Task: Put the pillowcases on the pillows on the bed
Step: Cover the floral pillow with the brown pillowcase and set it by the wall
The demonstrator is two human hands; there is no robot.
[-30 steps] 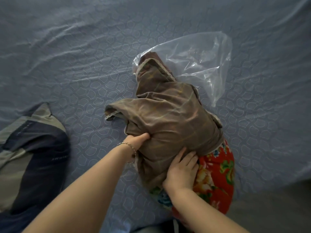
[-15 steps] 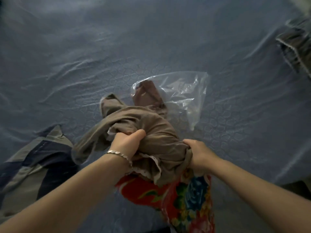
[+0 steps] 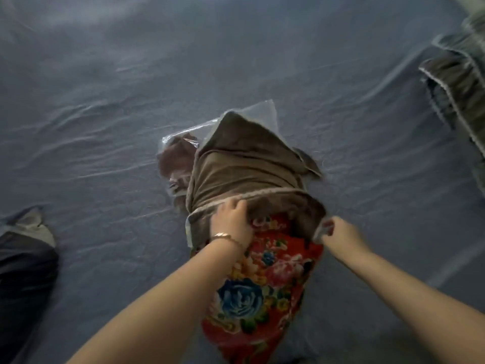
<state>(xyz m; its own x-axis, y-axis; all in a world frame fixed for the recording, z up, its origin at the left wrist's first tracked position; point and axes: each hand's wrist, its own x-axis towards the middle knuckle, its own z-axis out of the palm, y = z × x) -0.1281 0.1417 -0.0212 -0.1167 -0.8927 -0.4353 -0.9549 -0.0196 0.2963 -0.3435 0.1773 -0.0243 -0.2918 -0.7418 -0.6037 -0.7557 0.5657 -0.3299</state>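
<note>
Your left hand (image 3: pixel 232 223) grips the pillowcase (image 3: pixel 246 166) hem; your right hand (image 3: pixel 339 232) pinches its other edge. The pillow (image 3: pixel 265 274) lies lengthwise between your forearms, far end sheathed beyond your knuckles, so the hem should come toward you.

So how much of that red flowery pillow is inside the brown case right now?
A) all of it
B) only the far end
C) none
B: the pillowcase covers only the far end of the pillow; the floral near end lies bare below the hem held by the left hand and the right hand.
</note>
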